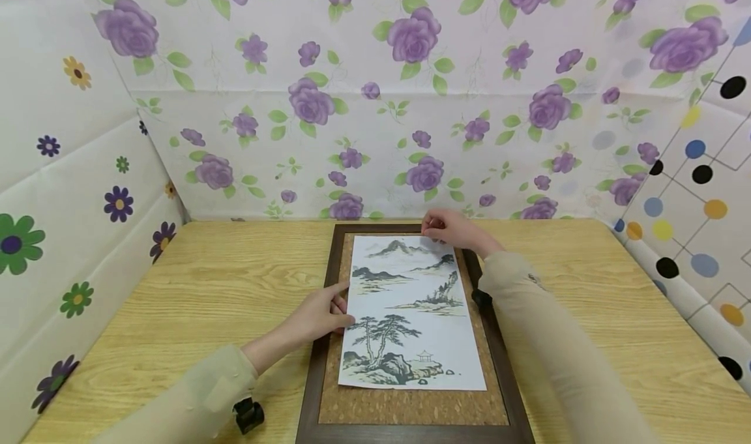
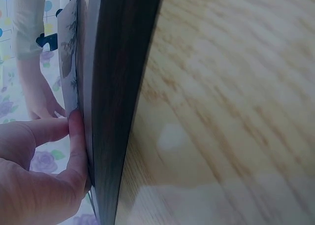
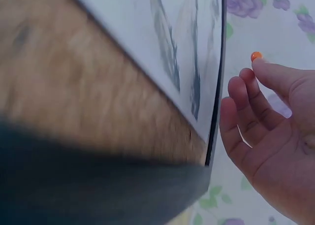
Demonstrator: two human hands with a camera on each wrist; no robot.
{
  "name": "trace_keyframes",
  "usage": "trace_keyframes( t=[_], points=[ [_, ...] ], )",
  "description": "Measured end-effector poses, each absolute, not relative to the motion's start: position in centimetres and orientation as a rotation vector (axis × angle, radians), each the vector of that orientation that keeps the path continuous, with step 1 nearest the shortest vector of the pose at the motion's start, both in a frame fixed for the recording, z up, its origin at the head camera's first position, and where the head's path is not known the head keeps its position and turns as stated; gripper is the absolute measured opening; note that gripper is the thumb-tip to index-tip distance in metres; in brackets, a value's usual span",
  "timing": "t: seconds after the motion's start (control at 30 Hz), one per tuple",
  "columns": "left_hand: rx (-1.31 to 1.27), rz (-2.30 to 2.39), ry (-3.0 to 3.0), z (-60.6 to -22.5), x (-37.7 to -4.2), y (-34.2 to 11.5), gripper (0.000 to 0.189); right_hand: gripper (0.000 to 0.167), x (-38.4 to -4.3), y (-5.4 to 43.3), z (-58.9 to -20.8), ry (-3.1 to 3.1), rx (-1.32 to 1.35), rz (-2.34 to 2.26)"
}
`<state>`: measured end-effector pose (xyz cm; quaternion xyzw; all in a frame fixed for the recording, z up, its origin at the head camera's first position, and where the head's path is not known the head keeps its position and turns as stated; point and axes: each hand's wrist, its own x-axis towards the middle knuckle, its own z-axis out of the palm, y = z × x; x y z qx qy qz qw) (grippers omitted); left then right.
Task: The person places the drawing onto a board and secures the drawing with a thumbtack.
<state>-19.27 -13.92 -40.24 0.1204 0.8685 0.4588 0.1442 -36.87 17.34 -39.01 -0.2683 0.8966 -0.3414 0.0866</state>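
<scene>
A paper sheet [image 1: 411, 340] printed with an ink landscape lies over the cork board [image 1: 411, 410], which has a dark brown frame [image 1: 315, 382]. My left hand [image 1: 311, 317] is at the sheet's left edge. In the left wrist view the thumb and a finger of the left hand [image 2: 49, 168] pinch that edge. Close over the sheet's top right corner is my right hand [image 1: 448, 229]. Seen from the right wrist, the right hand [image 3: 275, 121] pinches an orange push pin [image 3: 256, 56] at the thumb tip; only its round head shows.
Under the board is a wooden table [image 1: 235, 268], its far edge against a flowered cloth backdrop [image 1: 264, 137]. Patterned cloth panels stand on both sides. A black wrist strap piece [image 1: 248, 416] hangs under the left sleeve.
</scene>
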Motion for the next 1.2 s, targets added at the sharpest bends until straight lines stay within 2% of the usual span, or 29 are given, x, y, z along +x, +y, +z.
trace_keyframes(
  t=[0.53,0.87,1.2],
  points=[
    [0.365,1.306,2.516,-40.4,-19.4,-13.9,0.075,0.011,-37.9,13.5,-39.6,2.598,-0.759,-0.941],
    [0.384,1.296,2.518,-40.4,-19.4,-13.9,0.075,0.011,-37.6,13.3,-40.0,2.626,-0.671,-0.896],
    [0.366,1.3,2.532,-40.6,-19.5,-13.9,0.075,0.012,-37.2,12.6,-39.9,2.659,-0.721,-0.803]
  ],
)
